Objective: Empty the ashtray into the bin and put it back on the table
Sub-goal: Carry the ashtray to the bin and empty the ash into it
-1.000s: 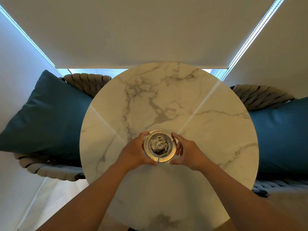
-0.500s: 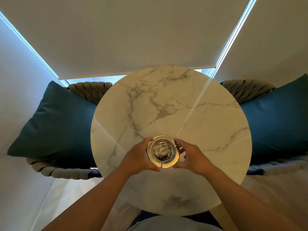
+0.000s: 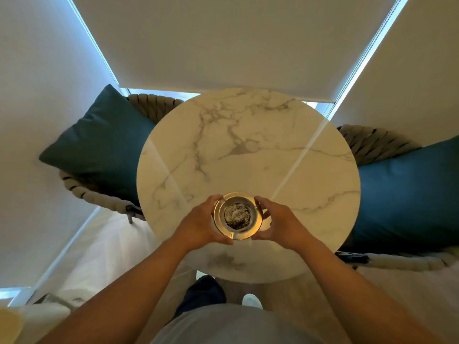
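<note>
A round glass ashtray [image 3: 218, 224] with a gold-tinted rim holds a heap of grey and black ash in its middle. It is over the near part of the round white marble table [image 3: 248, 150]. My left hand [image 3: 201, 225] grips its left side and my right hand [image 3: 278, 224] grips its right side, fingers curled around the rim. Whether the ashtray touches the tabletop cannot be told. No bin is in view.
Woven rope chairs with dark teal cushions [image 3: 104, 142] [image 3: 407, 194] flank the table left and right. White roller blinds [image 3: 223, 40] hang behind it. My legs and a white shoe [image 3: 252, 300] show below the table's near edge, on pale flooring.
Both hands stay on the ashtray. The camera has pulled back and up: the table looks smaller and farther, and my torso, legs and the floor have come into view.
</note>
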The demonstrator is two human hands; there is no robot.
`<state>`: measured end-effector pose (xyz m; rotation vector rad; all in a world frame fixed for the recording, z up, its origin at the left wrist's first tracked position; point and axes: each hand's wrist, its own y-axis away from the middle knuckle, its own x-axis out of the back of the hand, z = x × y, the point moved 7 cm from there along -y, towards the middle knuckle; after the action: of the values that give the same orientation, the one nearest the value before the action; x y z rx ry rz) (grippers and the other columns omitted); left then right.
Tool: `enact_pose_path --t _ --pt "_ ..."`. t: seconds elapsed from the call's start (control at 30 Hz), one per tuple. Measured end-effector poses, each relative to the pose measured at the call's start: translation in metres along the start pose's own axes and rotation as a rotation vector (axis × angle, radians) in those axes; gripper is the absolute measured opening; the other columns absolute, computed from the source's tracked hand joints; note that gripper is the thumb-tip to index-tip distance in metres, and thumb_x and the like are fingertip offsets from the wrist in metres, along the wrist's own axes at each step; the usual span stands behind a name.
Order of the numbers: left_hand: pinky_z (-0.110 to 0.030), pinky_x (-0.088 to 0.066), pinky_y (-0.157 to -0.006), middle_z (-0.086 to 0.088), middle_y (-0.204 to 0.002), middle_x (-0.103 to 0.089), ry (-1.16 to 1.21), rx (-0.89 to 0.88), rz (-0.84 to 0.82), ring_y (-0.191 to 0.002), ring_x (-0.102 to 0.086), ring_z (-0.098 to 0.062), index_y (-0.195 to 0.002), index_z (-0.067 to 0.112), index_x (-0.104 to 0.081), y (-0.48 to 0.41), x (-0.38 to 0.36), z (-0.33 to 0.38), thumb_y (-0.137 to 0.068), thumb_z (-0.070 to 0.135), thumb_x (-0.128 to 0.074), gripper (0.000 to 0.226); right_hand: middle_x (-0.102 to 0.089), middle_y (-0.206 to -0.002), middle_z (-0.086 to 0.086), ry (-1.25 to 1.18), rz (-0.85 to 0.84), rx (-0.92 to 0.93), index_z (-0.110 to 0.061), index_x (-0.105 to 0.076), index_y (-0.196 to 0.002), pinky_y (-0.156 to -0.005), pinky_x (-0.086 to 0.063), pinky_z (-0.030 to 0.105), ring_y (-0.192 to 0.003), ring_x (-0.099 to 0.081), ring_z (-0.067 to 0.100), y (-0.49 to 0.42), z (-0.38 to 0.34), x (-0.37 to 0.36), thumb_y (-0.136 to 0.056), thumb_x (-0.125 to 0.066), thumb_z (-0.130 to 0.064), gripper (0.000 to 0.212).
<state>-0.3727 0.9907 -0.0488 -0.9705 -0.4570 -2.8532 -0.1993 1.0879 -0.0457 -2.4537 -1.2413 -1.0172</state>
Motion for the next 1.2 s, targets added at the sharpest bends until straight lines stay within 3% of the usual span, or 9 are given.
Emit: enact_pose_path --t 0.37,0.57,0.73,0.93,1.1,1.2 --pt "-0.04 -0.054 -0.091 0.017 -0.116 -0.061 0.074 0.138 0.173 -0.103 -0.061 -0.007 -0.132 0.043 -0.035 0.074 -0.035 0.007 -0.039 0.05 -0.093 0.11 -0.058 -0.108 -0.012 0.082 -0.141 0.183 -0.018 -0.047 -0.139 -0.063 -0.04 0.002 -0.084 -0.059 0.017 0.034 -0.01 -0.008 -0.055 -0.094 -0.029 0.097" --pt "-0.032 -0.053 -0.086 0.02 -0.11 -0.059 0.083 0.216 0.279 -0.095 -0.059 -0.007 -0.135 0.042 -0.032 0.115 -0.019 -0.01 -0.041 0.053 -0.091 0.112 -0.056 -0.108 -0.02 0.076 -0.249 0.308 -0.022 -0.047 -0.138 -0.064 -0.04 0.002 -0.082 -0.058 0.006 0.025 -0.05 -0.029 -0.056 -0.093 -0.031 0.094" --pt "-0.029 -0.052 -0.086 0.032 -0.108 -0.055 0.118 0.287 0.403 -0.098 -0.057 0.003 -0.13 0.055 -0.029 0.153 -0.002 -0.037 -0.041 0.062 -0.089 0.107 -0.056 -0.107 -0.024 0.047 -0.338 0.417 -0.021 -0.051 -0.134 -0.067 -0.038 0.0 -0.088 -0.054 -0.014 0.011 -0.092 -0.059 -0.058 -0.093 -0.028 0.087" --pt "-0.01 -0.041 -0.07 0.058 -0.104 -0.043 0.153 0.363 0.523 -0.098 -0.05 0.022 -0.118 0.074 -0.021 0.204 0.021 -0.073 -0.037 0.079 -0.079 0.1 -0.062 -0.113 -0.015 0.066 -0.453 0.536 -0.023 -0.049 -0.135 -0.065 -0.04 0.002 -0.084 -0.055 -0.005 -0.001 -0.14 -0.113 -0.062 -0.09 -0.03 0.085" --pt "-0.023 -0.051 -0.086 0.04 -0.102 -0.049 0.17 0.431 0.554 -0.095 -0.057 0.002 -0.126 0.063 -0.025 0.246 0.043 -0.113 -0.04 0.073 -0.083 0.104 -0.064 -0.114 -0.012 0.092 -0.527 0.592 -0.023 -0.048 -0.136 -0.065 -0.042 0.004 -0.085 -0.056 0.0 -0.008 -0.185 -0.164 -0.064 -0.087 -0.036 0.083" --pt "-0.024 -0.051 -0.085 0.036 -0.099 -0.047 0.174 0.482 0.571 -0.09 -0.057 0.0 -0.134 0.05 -0.027 0.276 0.06 -0.139 -0.038 0.072 -0.081 0.113 -0.062 -0.115 -0.017 0.089 -0.563 0.6 -0.029 -0.048 -0.133 -0.07 -0.044 0.005 -0.088 -0.057 -0.002 -0.012 -0.214 -0.2 -0.065 -0.084 -0.044 0.078"
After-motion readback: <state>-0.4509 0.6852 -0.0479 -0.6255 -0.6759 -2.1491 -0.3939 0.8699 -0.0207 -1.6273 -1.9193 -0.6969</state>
